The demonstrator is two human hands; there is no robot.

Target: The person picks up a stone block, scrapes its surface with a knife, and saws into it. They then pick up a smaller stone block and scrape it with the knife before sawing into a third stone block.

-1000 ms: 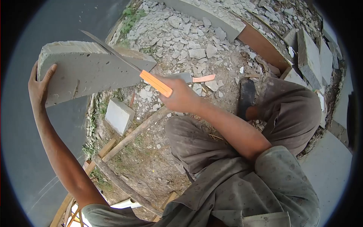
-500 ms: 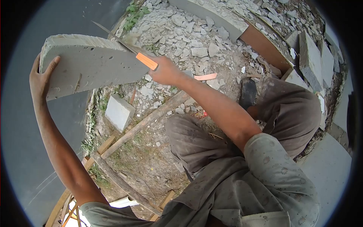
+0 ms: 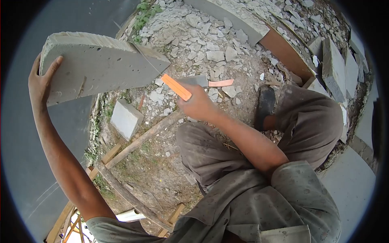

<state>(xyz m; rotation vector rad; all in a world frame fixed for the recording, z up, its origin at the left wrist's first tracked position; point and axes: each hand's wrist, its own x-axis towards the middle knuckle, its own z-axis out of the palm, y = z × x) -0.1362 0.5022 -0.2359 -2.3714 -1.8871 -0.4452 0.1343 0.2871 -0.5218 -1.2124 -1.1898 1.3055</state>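
Note:
My left hand (image 3: 41, 79) grips the far left end of a grey lightweight concrete block (image 3: 101, 69), thumb on its face and fingers behind its edge. My right hand (image 3: 198, 101) is closed around the orange handle (image 3: 176, 87) of a handsaw. Seen nearly edge-on, the thin saw blade (image 3: 146, 60) crosses the block near its right end, in what looks like a cut. Beneath my right hand, a flat grey blade (image 3: 196, 80) with a pink handle (image 3: 221, 83) lies on the ground.
Broken rubble (image 3: 202, 38) covers the ground ahead. A small block (image 3: 126, 119) and a wooden pole (image 3: 142, 135) lie below the held block. Several slabs (image 3: 334, 69) lean at the right. A dark grey wall or sheet (image 3: 20, 121) fills the left. My bent knees are close to the right arm.
My right hand has pulled the saw back toward my body, down and right, so less blade sticks out beyond the block. My left hand and the block have shifted only slightly.

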